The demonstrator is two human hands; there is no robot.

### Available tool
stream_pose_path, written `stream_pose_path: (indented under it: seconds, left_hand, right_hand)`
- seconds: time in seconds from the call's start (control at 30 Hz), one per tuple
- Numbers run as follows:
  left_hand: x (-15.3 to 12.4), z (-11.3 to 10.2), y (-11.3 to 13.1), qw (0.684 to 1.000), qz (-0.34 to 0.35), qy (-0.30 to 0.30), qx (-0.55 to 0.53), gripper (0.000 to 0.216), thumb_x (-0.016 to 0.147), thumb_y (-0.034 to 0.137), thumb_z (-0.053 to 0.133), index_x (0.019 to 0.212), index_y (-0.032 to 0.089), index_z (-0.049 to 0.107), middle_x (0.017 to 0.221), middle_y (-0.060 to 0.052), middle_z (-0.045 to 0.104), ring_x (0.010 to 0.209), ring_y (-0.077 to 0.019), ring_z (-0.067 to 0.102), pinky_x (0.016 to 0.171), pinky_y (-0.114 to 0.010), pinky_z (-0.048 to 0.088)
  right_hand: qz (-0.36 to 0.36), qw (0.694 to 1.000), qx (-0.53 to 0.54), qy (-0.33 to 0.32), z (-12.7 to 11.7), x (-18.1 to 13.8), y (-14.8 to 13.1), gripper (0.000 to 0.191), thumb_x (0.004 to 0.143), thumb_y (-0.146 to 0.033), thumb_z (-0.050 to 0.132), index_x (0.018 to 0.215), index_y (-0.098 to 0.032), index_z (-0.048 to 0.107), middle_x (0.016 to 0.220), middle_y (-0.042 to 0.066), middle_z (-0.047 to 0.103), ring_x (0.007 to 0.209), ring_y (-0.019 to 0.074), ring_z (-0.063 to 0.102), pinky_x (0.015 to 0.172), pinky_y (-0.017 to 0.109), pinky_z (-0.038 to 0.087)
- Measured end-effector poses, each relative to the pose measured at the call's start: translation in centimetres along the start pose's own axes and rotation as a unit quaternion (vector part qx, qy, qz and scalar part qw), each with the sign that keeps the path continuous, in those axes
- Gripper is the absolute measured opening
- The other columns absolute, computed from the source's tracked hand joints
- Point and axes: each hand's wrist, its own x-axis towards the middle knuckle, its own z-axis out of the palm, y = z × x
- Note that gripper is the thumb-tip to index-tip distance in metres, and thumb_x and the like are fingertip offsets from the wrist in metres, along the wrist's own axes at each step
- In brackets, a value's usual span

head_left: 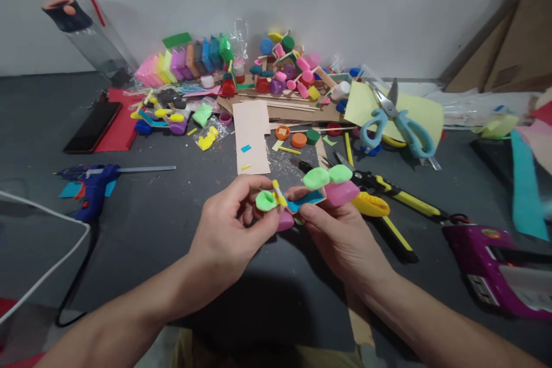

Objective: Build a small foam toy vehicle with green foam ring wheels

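Between my two hands, above the dark table, is a small craft model [307, 201] with a blue strip, green clay discs, a yellow stick and pink-purple round parts. My left hand [235, 224] pinches its left end, by a green clay piece [266, 200] and the yellow stick [279, 192]. Wrapped around the right part of the model, my right hand [340, 236] has its thumb on the blue strip. Two green clay ovals [317, 178] stick up above the right fingers. Some fingertips of both hands are hidden behind the model.
A blue glue gun [92, 184] lies at left, its cord running toward me. Scissors [394, 118], pliers [388, 190] and a utility knife [399, 238] are at right. Clay packs [190, 60], finished models [284, 72], a phone [95, 126] and a purple device [495, 264] surround the workspace.
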Motion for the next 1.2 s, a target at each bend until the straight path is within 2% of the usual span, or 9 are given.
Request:
stream_pose_path:
  seconds: [0.27,0.37,0.43,0.57,0.77,1.07,1.2]
  left_hand:
    - [0.1,-0.2,0.3,0.998,0.027,-0.015,0.054,0.021,0.078,0.027,0.075,0.097,0.022,0.07,0.062,0.007,0.055,0.053,-0.0085,0.045,0.051,-0.02,0.037]
    - [0.0,-0.4,0.7,0.998,0.037,-0.019,0.046,0.03,0.077,0.029,0.078,0.104,0.021,0.069,0.066,0.006,0.058,0.057,-0.0094,0.049,0.055,-0.021,0.041]
    - [0.0,-0.7,1.0,0.999,0.038,-0.028,0.011,0.028,0.081,0.03,0.074,0.107,0.02,0.067,0.07,0.005,0.061,0.062,-0.0102,0.052,0.059,-0.021,0.044]
    - [0.2,-1.3,1.3,0.996,-0.002,-0.045,-0.08,0.016,0.095,0.029,0.056,0.102,0.02,0.068,0.079,0.002,0.066,0.069,-0.0098,0.056,0.065,-0.019,0.046]
    - [1.0,-1.5,1.2,0.982,-0.087,-0.092,-0.143,0.009,0.089,0.027,0.066,0.091,0.019,0.07,0.084,0.001,0.07,0.071,-0.0096,0.06,0.066,-0.019,0.047]
    - [1.1,-1.8,1.0,0.984,-0.087,-0.113,-0.105,0.005,0.086,0.025,0.067,0.084,0.02,0.068,0.076,0.002,0.063,0.069,-0.0104,0.054,0.06,-0.022,0.041]
    - [0.9,-1.8,1.0,0.988,-0.079,-0.102,-0.08,0.007,0.086,0.025,0.067,0.08,0.02,0.066,0.073,0.003,0.062,0.067,-0.0105,0.053,0.06,-0.022,0.041]
  right_hand:
    - [0.026,1.0,0.013,0.005,0.3,0.1,-0.1,0.024,0.065,-0.037,0.091,0.083,-0.026,0.08,0.087,0.0,0.076,0.081,0.0157,0.066,0.082,0.029,0.056]
    - [0.039,0.999,0.024,0.005,0.2,0.2,-0.2,0.025,0.064,-0.038,0.091,0.083,-0.025,0.08,0.085,0.001,0.077,0.08,0.0168,0.067,0.082,0.031,0.056]
    - [0.052,0.998,0.04,0.003,0.0,0.3,-0.3,0.024,0.065,-0.037,0.091,0.083,-0.025,0.08,0.085,0.0,0.077,0.08,0.0159,0.068,0.083,0.03,0.055]
    - [0.074,0.996,0.057,0.002,-0.3,0.4,-0.4,0.024,0.066,-0.037,0.091,0.084,-0.027,0.079,0.088,-0.001,0.078,0.08,0.015,0.069,0.085,0.03,0.055]
    - [0.102,0.993,0.056,-0.005,-0.5,0.2,-0.3,0.029,0.065,-0.038,0.091,0.088,-0.024,0.079,0.097,0.002,0.079,0.087,0.0188,0.071,0.092,0.036,0.054]
    - [0.082,0.996,0.035,-0.018,-0.5,0.2,0.0,0.026,0.067,-0.038,0.089,0.086,-0.025,0.079,0.095,0.002,0.079,0.086,0.0192,0.07,0.09,0.036,0.054]
    - [0.079,0.996,0.025,-0.021,-0.5,0.2,0.0,0.027,0.067,-0.04,0.089,0.087,-0.025,0.079,0.095,0.003,0.079,0.086,0.0199,0.07,0.091,0.038,0.054]
